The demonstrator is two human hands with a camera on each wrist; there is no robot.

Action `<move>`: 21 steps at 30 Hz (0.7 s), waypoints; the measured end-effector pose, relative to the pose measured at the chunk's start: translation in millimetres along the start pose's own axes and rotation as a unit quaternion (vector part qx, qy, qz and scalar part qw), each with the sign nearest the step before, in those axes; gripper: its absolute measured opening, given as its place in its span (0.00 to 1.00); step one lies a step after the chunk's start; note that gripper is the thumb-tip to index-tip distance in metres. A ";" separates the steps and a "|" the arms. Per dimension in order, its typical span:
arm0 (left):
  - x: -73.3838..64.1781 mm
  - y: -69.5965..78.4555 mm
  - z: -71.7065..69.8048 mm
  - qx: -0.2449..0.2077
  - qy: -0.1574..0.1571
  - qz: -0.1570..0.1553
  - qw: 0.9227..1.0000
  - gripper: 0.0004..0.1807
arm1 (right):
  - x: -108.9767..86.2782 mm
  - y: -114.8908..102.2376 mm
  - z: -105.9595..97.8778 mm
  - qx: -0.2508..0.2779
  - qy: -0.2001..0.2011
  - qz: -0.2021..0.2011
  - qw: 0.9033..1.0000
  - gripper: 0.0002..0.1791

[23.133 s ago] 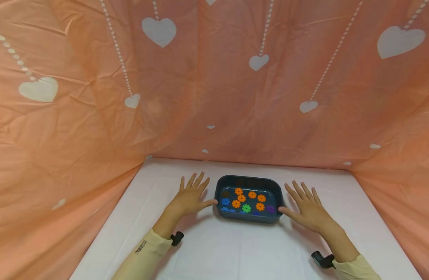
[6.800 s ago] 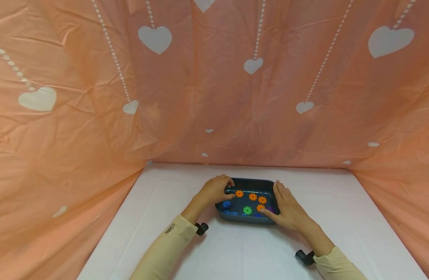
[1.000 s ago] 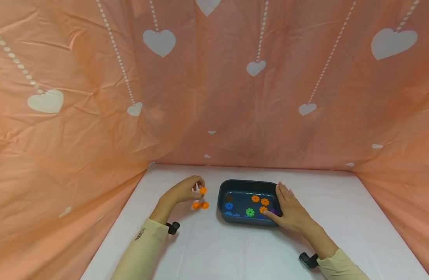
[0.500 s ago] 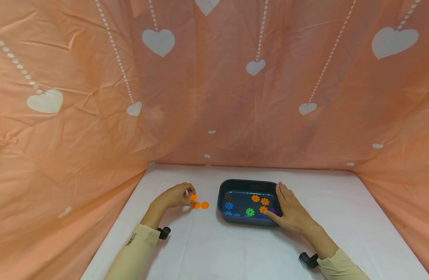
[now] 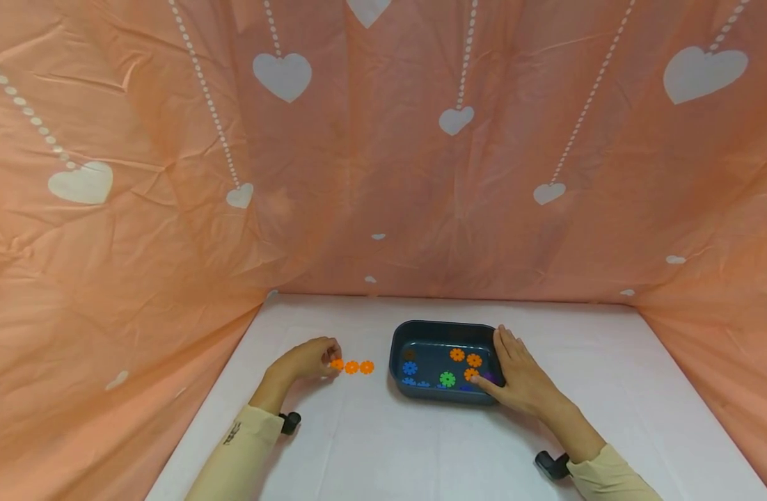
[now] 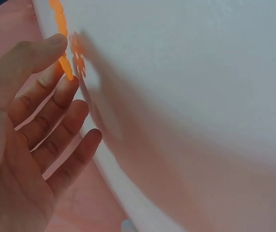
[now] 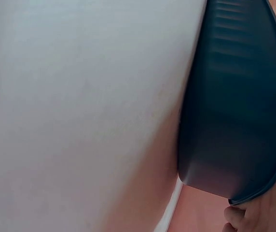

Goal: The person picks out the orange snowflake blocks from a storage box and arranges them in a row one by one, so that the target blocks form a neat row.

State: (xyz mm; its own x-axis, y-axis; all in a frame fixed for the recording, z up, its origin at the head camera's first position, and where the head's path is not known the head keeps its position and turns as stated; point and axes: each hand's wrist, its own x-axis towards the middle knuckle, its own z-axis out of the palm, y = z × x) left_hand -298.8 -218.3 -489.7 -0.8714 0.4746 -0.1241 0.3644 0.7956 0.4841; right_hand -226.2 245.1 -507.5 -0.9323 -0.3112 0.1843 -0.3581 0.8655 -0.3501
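Note:
My left hand (image 5: 308, 358) pinches an orange plastic snowflake disc (image 5: 337, 364) between thumb and fingertips, low over the table. In the left wrist view this disc (image 6: 66, 67) appears edge-on, partly behind the thumb. Two more orange discs, a middle one (image 5: 351, 367) and a right one (image 5: 367, 367), lie in line with it; whether they interlock cannot be told. To the right stands a dark blue plastic tub (image 5: 443, 397). My right hand (image 5: 520, 379) grips its right end, thumb over the front rim and fingers along the side. The tub's wall (image 7: 234, 106) fills the right wrist view's right side.
Inside the tub lie orange discs (image 5: 456, 355), a green disc (image 5: 447, 379), blue discs (image 5: 410, 368), a brown one (image 5: 409, 355) and a purple one (image 5: 490, 378), partly hidden. A white-covered table (image 5: 390, 445) meets a peach curtain (image 5: 421, 209) at the back.
Over the last second my left hand has moved left and down, bringing its orange disc to the left end of the row. Earlier, these discs were in the tub. My right hand stays put.

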 end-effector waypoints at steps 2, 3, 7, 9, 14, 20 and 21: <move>0.4 -1.4 1.6 0.007 0.001 0.001 1.000 0.14 | 0.3 0.9 0.6 0.000 0.001 0.000 1.000 0.64; 0.6 -1.9 2.2 0.011 0.001 0.000 1.000 0.14 | 0.4 1.1 0.9 0.000 0.001 -0.001 1.000 0.64; 0.8 -2.6 3.9 0.024 0.006 -0.003 1.000 0.14 | 0.9 2.4 1.7 -0.003 0.002 -0.002 1.000 0.64; 0.5 -1.9 3.9 0.028 0.008 -0.003 1.000 0.14 | 0.9 2.6 1.8 -0.005 0.004 -0.003 1.000 0.64; -0.3 0.7 3.1 0.034 0.012 -0.001 0.999 0.14 | 0.8 3.0 1.2 -0.005 0.006 -0.003 1.000 0.63; -0.2 2.1 3.6 0.031 0.011 -0.007 0.999 0.15 | 0.1 2.7 1.2 0.000 0.003 -0.003 1.000 0.63; 0.1 2.4 3.6 0.032 0.010 -0.011 0.999 0.15 | 0.0 2.7 1.4 0.001 0.004 -0.004 1.000 0.63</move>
State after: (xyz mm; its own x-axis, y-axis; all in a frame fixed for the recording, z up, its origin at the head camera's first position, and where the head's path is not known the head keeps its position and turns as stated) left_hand -296.9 -215.0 -491.6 -0.8855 0.4500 -0.1152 0.3655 0.8280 0.4252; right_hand -227.2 246.9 -509.7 -0.9290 -0.3149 0.1941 -0.3656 0.8622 -0.3506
